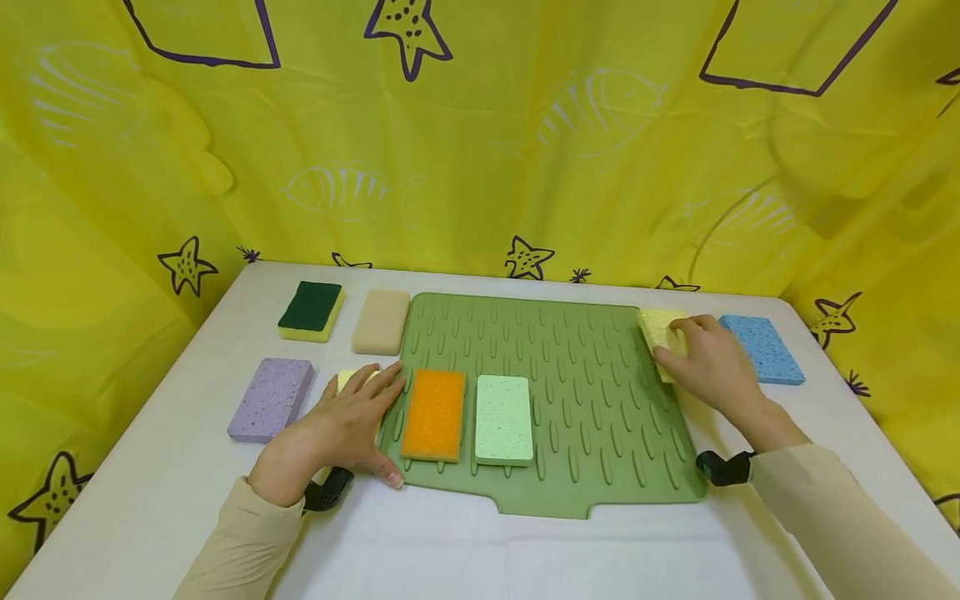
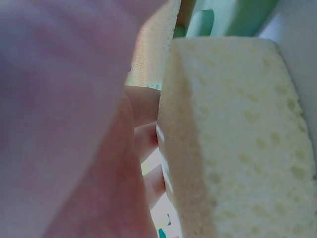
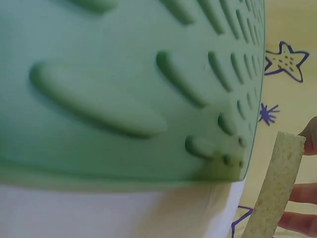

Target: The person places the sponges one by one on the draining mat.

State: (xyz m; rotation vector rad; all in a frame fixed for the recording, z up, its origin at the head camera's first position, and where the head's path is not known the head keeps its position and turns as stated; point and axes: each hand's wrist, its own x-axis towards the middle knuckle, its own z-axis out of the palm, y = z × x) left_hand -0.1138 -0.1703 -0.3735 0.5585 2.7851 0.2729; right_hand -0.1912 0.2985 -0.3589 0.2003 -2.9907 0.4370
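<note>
1. Yellow sponge [image 1: 660,327], pinched in the right hand [image 1: 712,367], is at the far right corner of the green mat [image 1: 570,350], overlapping its right edge in the head view. It is tilted; whether it touches the mat, I cannot tell.
2. Right fingers are clamped on that sponge, with the thumb on one face and other fingers on the opposite one. This looks like a narrow grip, so uneven pressure could let the soft block twist or slip out.
3. With the sponge so near the mat's edge, a loosened grip could leave it half on the rim and half on the tabletop [image 1: 480,554].
4. Left fingers are spread apart. The left hand [image 1: 341,425] lies over a second yellow sponge [image 2: 237,139], left of the mat; whether it bears weight on it, I cannot tell. The thumb and fingertips reach the mat's left edge, so a sideways push could skew the mat.
5. Such a shove could also shift the orange sponge [image 1: 435,415] and the mint sponge [image 1: 504,419], which lie side by side on the mat's near left part.
6. Just right of the mat lies the blue sponge [image 1: 762,350], close to the right hand; a wide wrist swing could knock it.
7. Left of the mat, the purple sponge [image 1: 271,400] is near the left wrist, and a careless withdrawal could drag it.
</note>
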